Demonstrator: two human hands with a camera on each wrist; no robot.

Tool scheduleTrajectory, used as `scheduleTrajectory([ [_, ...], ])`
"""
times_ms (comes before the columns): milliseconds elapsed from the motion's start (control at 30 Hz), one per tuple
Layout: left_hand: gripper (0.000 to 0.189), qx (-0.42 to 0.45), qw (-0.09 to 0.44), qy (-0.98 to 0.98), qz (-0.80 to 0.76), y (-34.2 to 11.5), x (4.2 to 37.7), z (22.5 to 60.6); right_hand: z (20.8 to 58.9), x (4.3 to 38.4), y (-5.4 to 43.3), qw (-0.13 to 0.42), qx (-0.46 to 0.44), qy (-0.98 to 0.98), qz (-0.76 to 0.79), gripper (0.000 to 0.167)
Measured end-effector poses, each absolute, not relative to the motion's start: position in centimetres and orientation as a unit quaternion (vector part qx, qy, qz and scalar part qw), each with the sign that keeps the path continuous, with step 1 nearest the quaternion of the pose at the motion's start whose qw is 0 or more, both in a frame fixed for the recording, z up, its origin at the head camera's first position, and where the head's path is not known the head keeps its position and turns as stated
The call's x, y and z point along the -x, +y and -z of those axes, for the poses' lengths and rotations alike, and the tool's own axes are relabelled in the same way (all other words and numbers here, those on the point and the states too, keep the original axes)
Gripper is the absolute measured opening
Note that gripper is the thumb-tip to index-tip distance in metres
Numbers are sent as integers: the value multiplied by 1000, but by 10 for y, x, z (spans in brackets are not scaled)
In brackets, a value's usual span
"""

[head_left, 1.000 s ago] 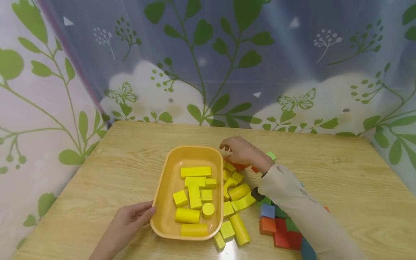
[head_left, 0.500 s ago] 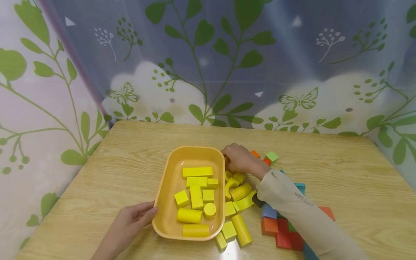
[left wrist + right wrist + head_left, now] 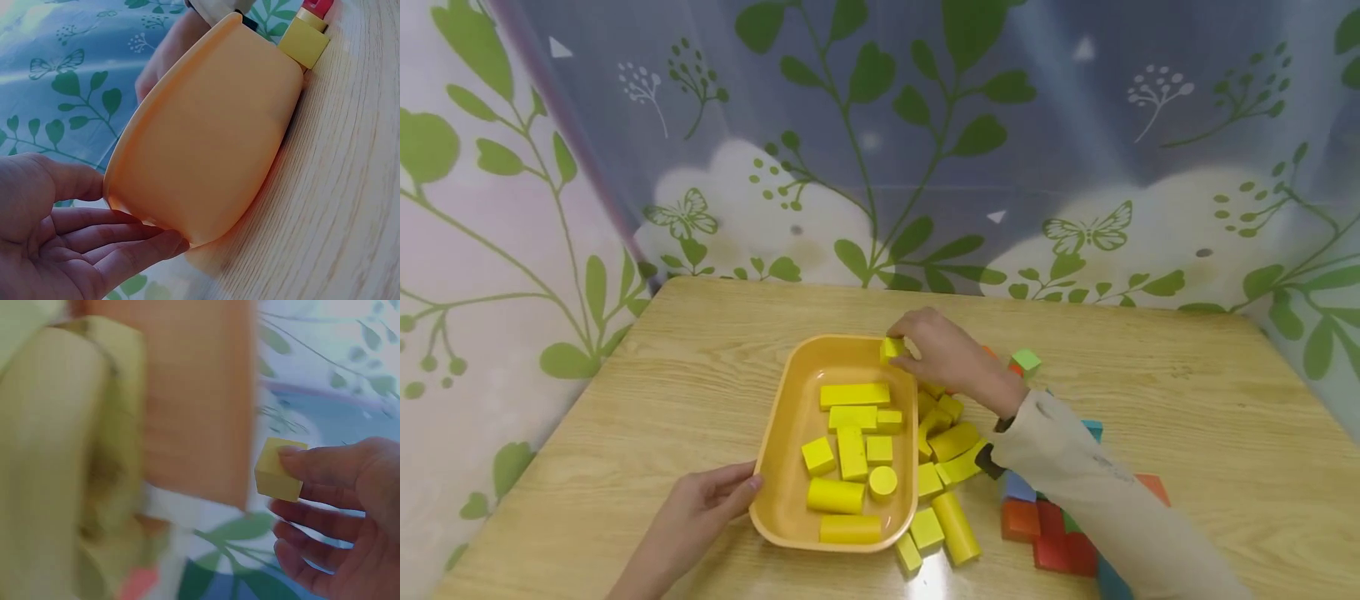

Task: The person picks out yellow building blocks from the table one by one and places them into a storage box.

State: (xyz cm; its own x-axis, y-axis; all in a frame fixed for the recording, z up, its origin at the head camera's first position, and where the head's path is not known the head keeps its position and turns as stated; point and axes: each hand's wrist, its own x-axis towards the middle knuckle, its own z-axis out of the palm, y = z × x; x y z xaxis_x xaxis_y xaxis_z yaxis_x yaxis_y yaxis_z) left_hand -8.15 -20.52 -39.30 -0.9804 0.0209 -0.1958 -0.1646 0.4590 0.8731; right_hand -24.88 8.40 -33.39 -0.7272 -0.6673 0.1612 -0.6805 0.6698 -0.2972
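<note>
A yellow cube block is pinched between the thumb and fingers of my right hand, over the far right corner of an orange-yellow plastic tray. In the right wrist view, the block stands out from the fingertips, beside the tray's wall. My left hand holds the tray's left side. The left wrist view has that thumb at the rim and the fingers against the outer wall. Several yellow blocks lie inside the tray, among them a long bar and a cylinder.
More yellow blocks, including a cylinder and a cube, lie along the tray's right side. Farther right are red blocks, an orange block and a light green block. A patterned curtain hangs behind the wooden table.
My right hand has come up from the blocks beside the tray with a yellow cube block and moved left over the tray's far right corner. My left hand keeps its place.
</note>
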Motion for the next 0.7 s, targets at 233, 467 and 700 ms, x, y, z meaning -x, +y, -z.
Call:
scheduleTrajectory([
  [233,44,37,92,847,-523,-207,82,394,360,250,63,3,-343,-934,-104,27],
  [467,44,28,85,847,-524,-207,83,392,362,252,59,0,-322,-944,-77,25],
  [700,43,39,86,847,-523,-206,82,393,365,250,50,7,-309,-950,-31,23],
])
